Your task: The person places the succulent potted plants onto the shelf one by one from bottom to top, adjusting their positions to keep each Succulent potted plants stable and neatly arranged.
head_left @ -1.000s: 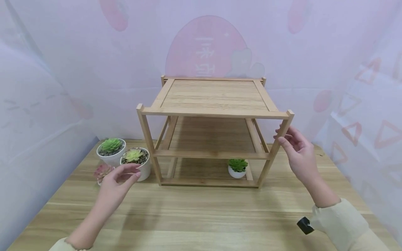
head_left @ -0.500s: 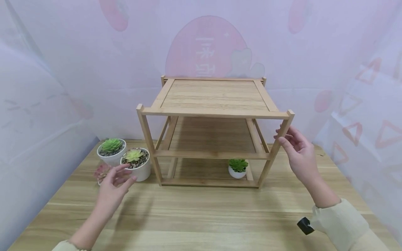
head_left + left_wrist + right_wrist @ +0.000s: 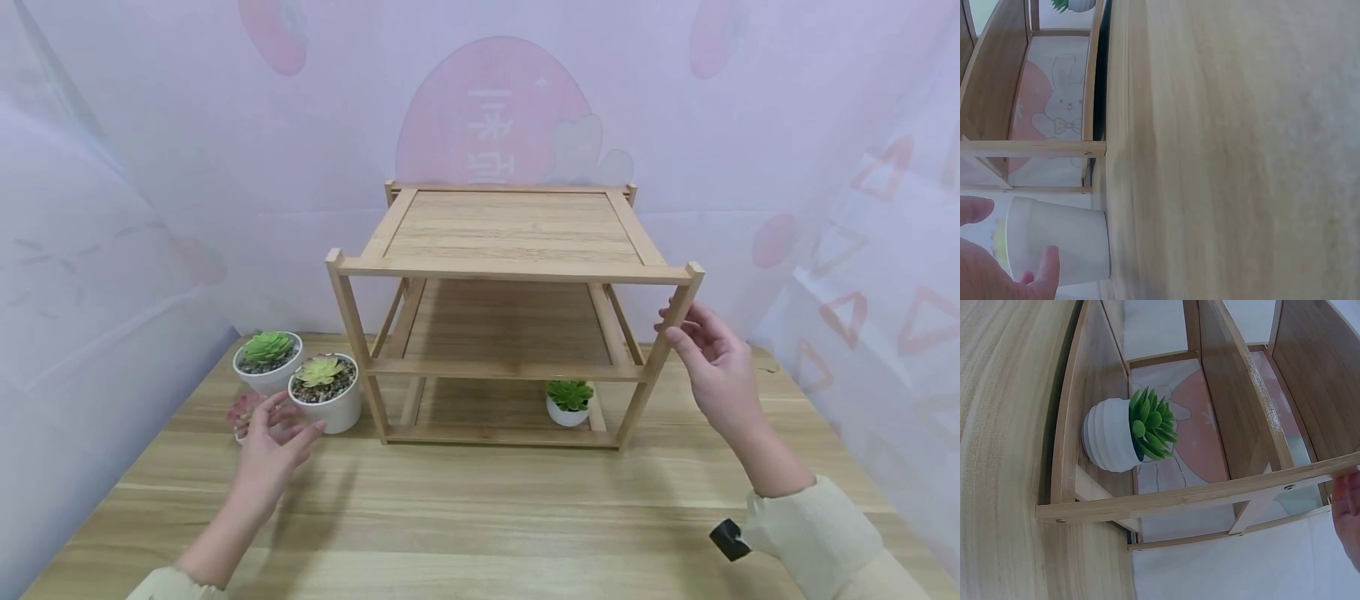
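So the wooden table (image 3: 465, 533) carries everything, with the three-tier rack (image 3: 510, 229) standing on it. Right hand (image 3: 720, 367) is pinching the rack's front right post between thumb and fingers, probably just to steady it. Left hand (image 3: 272, 454) is loosely spread right by the pot with the yellow-green succulent (image 3: 337, 410), thumb apart from the fingers, maybe to suit the pot's width; can't tell if they touch. The green succulent's pot (image 3: 272, 382) sits behind that one. The ribbed white pot (image 3: 1109, 434) is upright on the bottom shelf, near its right end, where the flat panel supports it. Pink succulent (image 3: 242, 410)'s partly hidden behind the left fingers.
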The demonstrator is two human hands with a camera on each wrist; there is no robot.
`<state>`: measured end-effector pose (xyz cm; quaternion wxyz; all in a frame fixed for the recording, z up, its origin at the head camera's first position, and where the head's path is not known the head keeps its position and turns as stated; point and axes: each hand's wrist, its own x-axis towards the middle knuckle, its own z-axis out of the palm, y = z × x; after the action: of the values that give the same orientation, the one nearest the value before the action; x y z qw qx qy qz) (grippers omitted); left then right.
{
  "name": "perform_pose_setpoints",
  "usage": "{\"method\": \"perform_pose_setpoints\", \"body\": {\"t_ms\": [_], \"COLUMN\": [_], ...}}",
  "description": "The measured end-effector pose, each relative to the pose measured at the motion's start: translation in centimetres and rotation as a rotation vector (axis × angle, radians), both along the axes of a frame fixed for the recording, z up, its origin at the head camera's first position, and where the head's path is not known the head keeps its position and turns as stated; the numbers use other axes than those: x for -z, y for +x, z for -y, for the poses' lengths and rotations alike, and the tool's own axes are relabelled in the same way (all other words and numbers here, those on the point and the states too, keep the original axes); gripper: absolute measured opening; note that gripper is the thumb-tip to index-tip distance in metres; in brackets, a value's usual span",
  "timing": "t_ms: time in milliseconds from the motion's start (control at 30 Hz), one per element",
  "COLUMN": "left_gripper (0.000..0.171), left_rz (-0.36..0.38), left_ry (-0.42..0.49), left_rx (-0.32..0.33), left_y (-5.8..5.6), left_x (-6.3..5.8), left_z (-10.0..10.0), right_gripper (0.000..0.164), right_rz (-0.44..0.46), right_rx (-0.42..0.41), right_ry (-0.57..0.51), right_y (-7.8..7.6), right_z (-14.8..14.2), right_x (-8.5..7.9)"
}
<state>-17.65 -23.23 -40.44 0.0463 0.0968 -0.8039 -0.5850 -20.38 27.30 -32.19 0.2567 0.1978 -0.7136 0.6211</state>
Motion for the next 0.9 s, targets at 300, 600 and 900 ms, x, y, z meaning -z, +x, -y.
{"method": "perform_pose_setpoints", "body": {"t_ms": [300,600,900], "left_gripper": [0.093,0.102,0.101], "left_rz": [-0.001,-0.07,-0.121], "left_ry": [0.037,0.061,0.073], "left_rx": [0.004,-0.027,-0.076], "left_y": [-1.0,-2.4,-3.3], "left_x": [0.5,1.5,1.7], "left_z": [0.0,-0.8,-1.5], "right_gripper": [0.036,0.037,0.037], "right_rz": [-0.001,0.006,0.005], "right_rx": [-0.003,0.006,0.013], "right_ry": [-0.017,-0.01,-0.007], "right_y": [-0.1,0.0,-0.1], "right_z": [0.1,0.0,0.0], "right_x": [-0.1,0.1,0.0]}}
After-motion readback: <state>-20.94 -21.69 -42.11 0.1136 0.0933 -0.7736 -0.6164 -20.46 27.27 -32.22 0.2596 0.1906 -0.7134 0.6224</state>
